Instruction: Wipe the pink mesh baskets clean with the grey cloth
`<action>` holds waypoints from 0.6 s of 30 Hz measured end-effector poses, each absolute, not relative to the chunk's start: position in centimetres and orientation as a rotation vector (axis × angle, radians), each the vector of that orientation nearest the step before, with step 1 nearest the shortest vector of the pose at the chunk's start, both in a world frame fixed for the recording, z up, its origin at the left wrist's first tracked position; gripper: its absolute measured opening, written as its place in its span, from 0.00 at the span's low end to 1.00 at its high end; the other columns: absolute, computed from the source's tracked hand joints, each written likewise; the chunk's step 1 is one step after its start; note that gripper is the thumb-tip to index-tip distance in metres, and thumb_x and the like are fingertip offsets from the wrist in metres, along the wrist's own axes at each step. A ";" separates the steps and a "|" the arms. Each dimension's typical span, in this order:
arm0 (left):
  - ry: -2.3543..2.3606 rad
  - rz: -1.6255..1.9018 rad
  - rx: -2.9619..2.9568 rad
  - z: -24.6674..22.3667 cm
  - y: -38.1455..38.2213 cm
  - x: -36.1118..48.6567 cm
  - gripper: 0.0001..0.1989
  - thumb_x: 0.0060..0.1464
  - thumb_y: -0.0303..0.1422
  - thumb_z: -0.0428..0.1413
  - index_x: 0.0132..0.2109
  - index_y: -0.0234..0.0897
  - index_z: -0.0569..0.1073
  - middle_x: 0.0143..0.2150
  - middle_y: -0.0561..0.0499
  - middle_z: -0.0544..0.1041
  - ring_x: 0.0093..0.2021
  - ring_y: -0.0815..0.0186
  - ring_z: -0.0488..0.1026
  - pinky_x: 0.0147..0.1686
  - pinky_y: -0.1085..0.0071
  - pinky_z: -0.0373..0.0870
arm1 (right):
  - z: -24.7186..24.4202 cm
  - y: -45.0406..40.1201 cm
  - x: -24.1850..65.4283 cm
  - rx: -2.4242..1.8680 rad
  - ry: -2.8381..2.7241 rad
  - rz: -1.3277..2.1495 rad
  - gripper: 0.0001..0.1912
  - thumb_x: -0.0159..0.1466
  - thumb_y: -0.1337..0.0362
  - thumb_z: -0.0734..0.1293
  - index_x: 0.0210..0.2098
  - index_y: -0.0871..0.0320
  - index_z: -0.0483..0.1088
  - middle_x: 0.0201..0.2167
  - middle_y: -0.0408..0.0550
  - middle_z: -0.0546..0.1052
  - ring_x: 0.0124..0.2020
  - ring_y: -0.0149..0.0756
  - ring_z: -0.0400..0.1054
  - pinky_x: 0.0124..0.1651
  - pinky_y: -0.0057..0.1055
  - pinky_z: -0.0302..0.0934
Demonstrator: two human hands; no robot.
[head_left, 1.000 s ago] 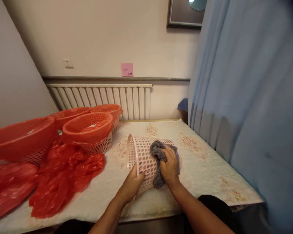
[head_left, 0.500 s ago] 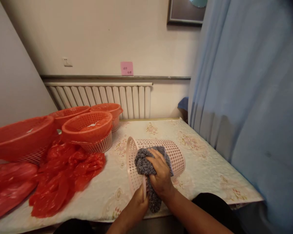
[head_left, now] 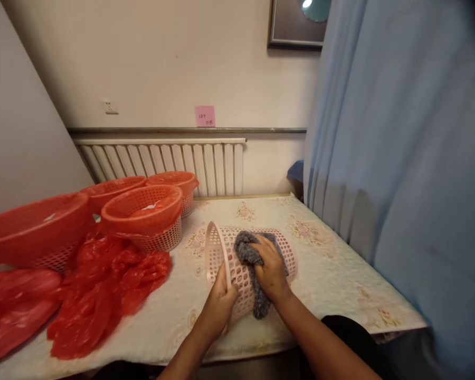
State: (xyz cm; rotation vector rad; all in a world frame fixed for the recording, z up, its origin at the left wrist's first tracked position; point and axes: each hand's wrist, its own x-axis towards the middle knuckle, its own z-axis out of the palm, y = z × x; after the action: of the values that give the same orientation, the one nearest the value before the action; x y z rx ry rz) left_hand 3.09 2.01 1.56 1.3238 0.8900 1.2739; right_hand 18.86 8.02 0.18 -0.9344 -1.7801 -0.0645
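A pale pink perforated wastebasket (head_left: pixel 243 285) lies on its side on the flowered tablecloth (head_left: pixel 324 295), its mouth facing left. My left hand (head_left: pixel 220 301) grips the rim at the near side, thumb on the outside and fingers partly hidden within. Bunched under my right hand (head_left: pixel 269 269) is a grey fluffy cloth (head_left: pixel 248 249), pressed against the basket's upper side wall. One end of the cloth hangs down the near side of the basket.
Several baskets lined with red plastic bags, such as this lined basket (head_left: pixel 142 211), stand at the left. Loose red bags (head_left: pixel 111 290) lie before them. A radiator (head_left: pixel 162 163) runs along the wall behind. A blue curtain (head_left: pixel 380 158) hangs at the right.
My right hand has slid the cloth rightward along the basket, away from the rim. My left hand has moved up along the rim, and the cloth's hanging end has risen.
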 end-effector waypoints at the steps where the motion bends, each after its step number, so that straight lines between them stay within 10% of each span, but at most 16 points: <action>1: 0.876 1.268 1.305 1.5 2.2 3.0 0.35 0.51 0.25 0.50 0.66 0.36 0.53 0.64 0.45 0.66 0.65 0.57 0.58 0.66 0.59 0.49 | 0.0 8.8 19.8 -1.000 -1.749 -0.085 0.27 0.51 0.76 0.56 0.48 0.58 0.70 0.54 0.51 0.71 0.59 0.42 0.60 0.63 0.46 0.53; 18: 1.084 1.240 1.478 -0.1 3.5 1.2 0.29 0.56 0.28 0.48 0.65 0.34 0.55 0.63 0.43 0.67 0.63 0.58 0.62 0.64 0.60 0.53 | -2.8 9.6 21.4 -1.239 -1.540 -0.177 0.24 0.53 0.74 0.57 0.48 0.60 0.70 0.53 0.54 0.72 0.57 0.45 0.61 0.60 0.50 0.56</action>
State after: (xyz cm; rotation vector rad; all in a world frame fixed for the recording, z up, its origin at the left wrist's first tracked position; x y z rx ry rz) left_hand 1.25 3.48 -0.08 1.4781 1.0835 1.2401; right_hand 21.45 9.61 -2.84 -1.2395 -1.5401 -0.1772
